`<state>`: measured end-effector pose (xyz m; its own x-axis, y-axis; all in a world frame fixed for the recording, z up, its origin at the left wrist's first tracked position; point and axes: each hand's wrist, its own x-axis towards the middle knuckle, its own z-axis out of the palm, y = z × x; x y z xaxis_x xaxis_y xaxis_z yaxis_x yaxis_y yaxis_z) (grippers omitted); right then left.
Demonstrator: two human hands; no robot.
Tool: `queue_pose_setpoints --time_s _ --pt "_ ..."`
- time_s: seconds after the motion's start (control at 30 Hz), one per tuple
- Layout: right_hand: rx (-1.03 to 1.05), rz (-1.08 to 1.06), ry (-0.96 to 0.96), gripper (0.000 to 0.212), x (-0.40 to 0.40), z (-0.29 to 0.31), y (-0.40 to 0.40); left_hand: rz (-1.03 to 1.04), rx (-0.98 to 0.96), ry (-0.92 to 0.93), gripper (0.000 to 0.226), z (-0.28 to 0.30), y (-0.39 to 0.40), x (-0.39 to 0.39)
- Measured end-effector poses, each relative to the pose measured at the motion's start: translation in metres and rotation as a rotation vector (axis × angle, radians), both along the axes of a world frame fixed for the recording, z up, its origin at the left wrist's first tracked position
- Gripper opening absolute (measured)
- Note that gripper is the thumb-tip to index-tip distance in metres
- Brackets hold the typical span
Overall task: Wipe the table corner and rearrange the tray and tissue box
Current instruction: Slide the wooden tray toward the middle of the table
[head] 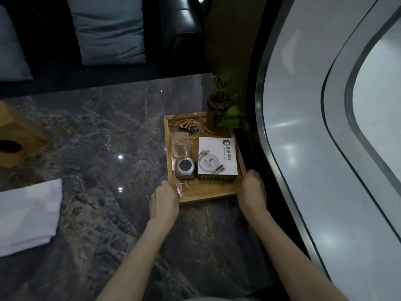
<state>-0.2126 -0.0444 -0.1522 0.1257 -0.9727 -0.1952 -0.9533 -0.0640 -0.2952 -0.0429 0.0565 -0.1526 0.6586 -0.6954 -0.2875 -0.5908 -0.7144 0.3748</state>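
A wooden tray (208,195) sits at the far right corner of the dark marble table (104,135). My left hand (166,198) grips the tray's near left corner and my right hand (252,190) grips its near right corner. On the tray are a glass ashtray with cigarette butts (187,126), a clear toothpick holder (180,145), a small grey device (185,169), a white printed box (217,158) and a potted plant (220,109). A wooden tissue box (16,137) stands at the table's left edge. A folded white cloth (28,216) lies on the table at near left.
A dark sofa with grey cushions (108,29) runs along the table's far side. A curved wall with a metal-framed window (325,127) closes off the right side, close to the tray. The bare marble stretches between the cloth and the tray.
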Motion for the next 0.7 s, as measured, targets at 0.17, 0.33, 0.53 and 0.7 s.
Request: queue_pose_setpoints --time_s 0.17,0.33,0.53,0.7 --pt "-0.025 0.035 -0.129 0.025 0.000 0.013 -0.010 0.105 -0.027 0.089 0.018 -0.001 0.000 0.001" --pt "-0.088 0.029 -0.165 0.028 0.009 0.017 -0.008 0.209 -0.111 0.251 0.025 -0.002 -0.003 0.000" --pt "0.031 -0.056 -0.148 0.023 0.004 0.004 -0.012 0.286 -0.188 0.336 0.042 -0.003 -0.011 0.008" --pt "0.203 -0.208 -0.456 0.035 0.004 0.003 -0.016 0.296 -0.104 0.372 0.064 -0.013 -0.017 0.018"
